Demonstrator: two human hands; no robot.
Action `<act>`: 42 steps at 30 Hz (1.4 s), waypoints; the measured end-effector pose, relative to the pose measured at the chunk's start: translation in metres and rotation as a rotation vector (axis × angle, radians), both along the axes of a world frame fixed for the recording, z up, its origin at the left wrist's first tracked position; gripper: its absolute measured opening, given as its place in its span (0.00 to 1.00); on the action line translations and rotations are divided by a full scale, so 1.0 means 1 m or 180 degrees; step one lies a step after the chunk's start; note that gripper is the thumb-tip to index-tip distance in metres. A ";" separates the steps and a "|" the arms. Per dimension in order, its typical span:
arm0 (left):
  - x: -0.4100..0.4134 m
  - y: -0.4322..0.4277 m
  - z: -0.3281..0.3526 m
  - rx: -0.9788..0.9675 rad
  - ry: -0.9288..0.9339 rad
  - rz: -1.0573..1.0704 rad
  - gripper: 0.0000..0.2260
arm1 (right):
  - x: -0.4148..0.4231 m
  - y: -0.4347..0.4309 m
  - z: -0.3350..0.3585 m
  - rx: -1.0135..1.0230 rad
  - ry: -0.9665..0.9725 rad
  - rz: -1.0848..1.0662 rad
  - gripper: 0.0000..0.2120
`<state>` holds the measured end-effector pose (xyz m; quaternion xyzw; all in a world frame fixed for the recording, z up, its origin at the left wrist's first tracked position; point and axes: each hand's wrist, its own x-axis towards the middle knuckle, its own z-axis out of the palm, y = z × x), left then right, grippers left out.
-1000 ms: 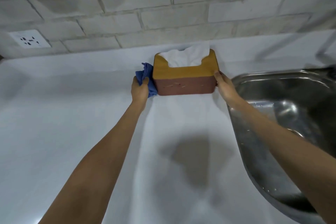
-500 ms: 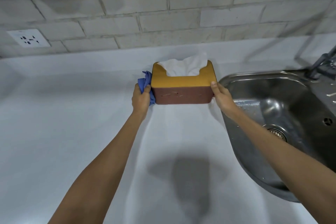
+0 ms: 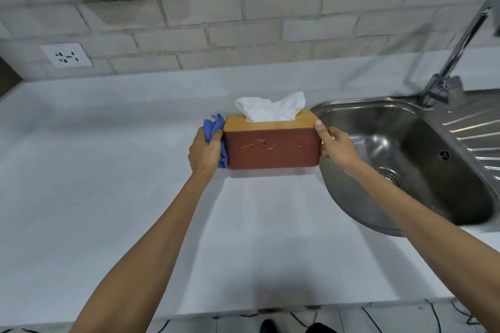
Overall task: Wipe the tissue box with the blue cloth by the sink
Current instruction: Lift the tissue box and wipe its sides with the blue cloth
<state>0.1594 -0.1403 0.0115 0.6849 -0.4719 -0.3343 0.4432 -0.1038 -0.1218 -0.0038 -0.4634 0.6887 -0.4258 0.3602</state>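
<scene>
The tissue box (image 3: 272, 149) has a reddish-brown body, a yellow wooden lid and white tissue (image 3: 270, 108) poking out. It sits on the white counter (image 3: 108, 197) just left of the sink. My left hand (image 3: 203, 153) grips a crumpled blue cloth (image 3: 213, 127) and presses it against the box's left end. My right hand (image 3: 336, 146) clasps the box's right end, thumb on the lid's corner.
A steel sink (image 3: 405, 159) with a drain and ribbed draining board lies to the right, its tap (image 3: 457, 54) at the back. A brick wall with a white socket (image 3: 66, 54) runs behind. The counter's front edge is near the bottom, floor tiles below.
The view has tilted down and pulled back, so the box appears lower and closer. Both hands keep their hold on the box's ends; the cloth stays on the left side.
</scene>
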 end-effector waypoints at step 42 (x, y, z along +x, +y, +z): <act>-0.049 -0.009 0.007 -0.0606 -0.0619 0.0341 0.28 | 0.001 -0.037 -0.013 0.0221 -0.1915 0.0999 0.47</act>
